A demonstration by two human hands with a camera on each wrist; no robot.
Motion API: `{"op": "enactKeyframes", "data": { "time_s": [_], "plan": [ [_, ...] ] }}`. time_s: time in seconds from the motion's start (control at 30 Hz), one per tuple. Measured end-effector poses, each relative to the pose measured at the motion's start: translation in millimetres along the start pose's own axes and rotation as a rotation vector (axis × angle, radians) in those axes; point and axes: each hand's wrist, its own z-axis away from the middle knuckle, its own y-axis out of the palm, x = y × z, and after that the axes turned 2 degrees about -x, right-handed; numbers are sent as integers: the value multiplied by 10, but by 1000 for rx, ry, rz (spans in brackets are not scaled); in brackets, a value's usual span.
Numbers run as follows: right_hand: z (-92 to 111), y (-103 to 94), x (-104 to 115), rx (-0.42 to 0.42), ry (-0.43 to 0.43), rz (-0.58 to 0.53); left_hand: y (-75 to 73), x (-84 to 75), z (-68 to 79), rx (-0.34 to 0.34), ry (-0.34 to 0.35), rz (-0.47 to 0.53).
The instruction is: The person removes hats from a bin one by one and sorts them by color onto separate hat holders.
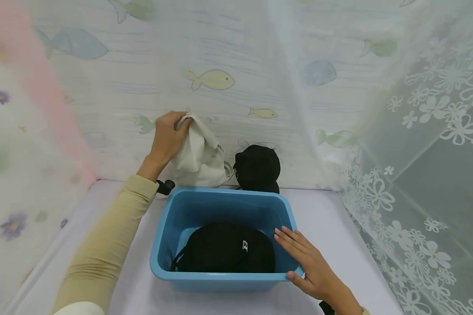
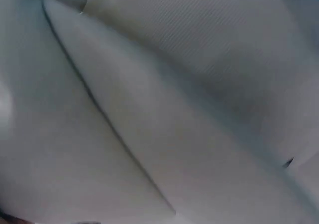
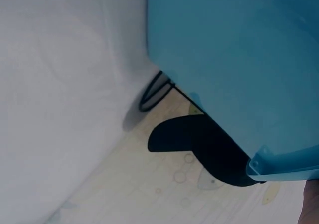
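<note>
Up against the back curtain, my left hand [image 1: 169,138] pinches the top of a limp white cloth item [image 1: 199,162], which hangs in folds with loops at its right side. Its pale, seamed fabric [image 2: 149,114] fills the left wrist view. My right hand [image 1: 313,267] rests on the right rim of a blue plastic basin [image 1: 163,245], fingers fairly straight, thumb at the front corner. Inside the basin lies a rounded black fabric item [image 1: 224,247] with a small white logo and a strap at its left. Behind the basin stands a black cap [image 1: 257,168], its brim downward.
A white-covered table [image 1: 315,218] bears everything. Behind it hangs a pale curtain [image 1: 299,118] printed with fish, and a sheer curtain with white flowers [image 1: 414,245] drapes down the right side. A flower-printed curtain [image 1: 19,175] hangs on the left.
</note>
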Motion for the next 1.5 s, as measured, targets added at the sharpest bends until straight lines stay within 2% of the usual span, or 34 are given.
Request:
{"op": "enactKeyframes", "data": {
  "time_s": [0.3,0.57,0.67,0.87,1.0,1.1,1.27,1.5],
  "plan": [
    [-1,24,8,-7,-3,-1,140,200,207,143,-139,-8],
    [-3,22,3,-15,2,4,94,270,222,355,-217,14],
    [-8,21,0,-19,-5,-4,54,300,220,402,-252,23],
    [-15,26,-2,-27,-11,-7,3,408,232,446,-317,67],
    [-11,27,-4,-21,-3,-5,-35,478,251,495,-378,119],
    [-21,16,-3,-15,-5,-5,-53,502,262,532,-400,122],
    [-42,2,2,-14,-10,-6,-69,491,261,553,-364,73],
    [-64,-28,2,28,-28,11,-132,484,319,476,-303,96]
  ]
}}
